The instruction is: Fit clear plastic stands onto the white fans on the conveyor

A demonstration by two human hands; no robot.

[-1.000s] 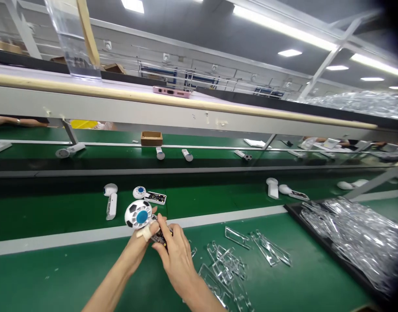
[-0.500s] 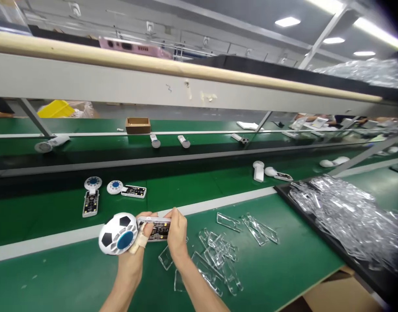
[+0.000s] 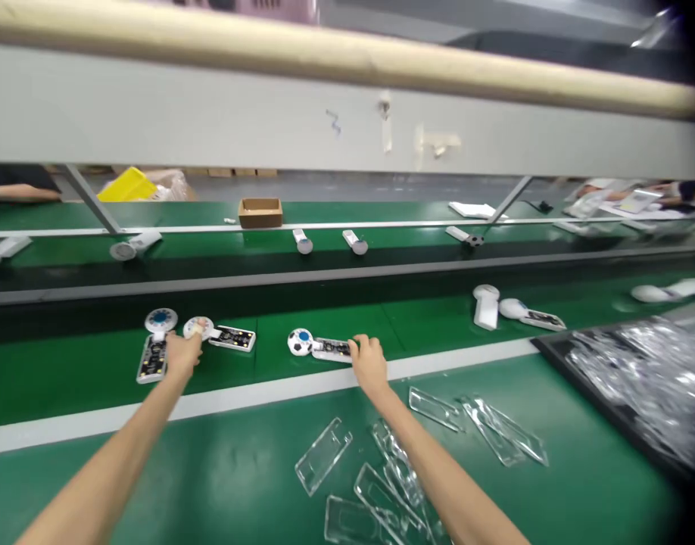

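On the green belt lies a handheld device with a soccer-ball-patterned round head [image 3: 300, 342] and a flat handle showing a circuit board [image 3: 330, 349]. My right hand [image 3: 369, 363] has its fingertips closed at the right end of that handle. Farther left, my left hand [image 3: 182, 352] reaches over a white round-headed device [image 3: 234, 337], its fingers closing on the head and partly covering it. A similar device with a blue-centred head [image 3: 160, 320] lies just beside that hand, its board face up.
Several clear plastic covers [image 3: 323, 456] lie on the near bench, with a heap in a black tray [image 3: 557, 363] at right. More white devices [image 3: 486, 306] rest along the belt. A shelf beam [image 3: 239, 113] crosses above; a small cardboard box [image 3: 260, 213] stands behind.
The soccer-ball device has gone from both hands onto the belt. My left hand has moved away to the left, over another device; my right hand has reached forward. The view has shifted.
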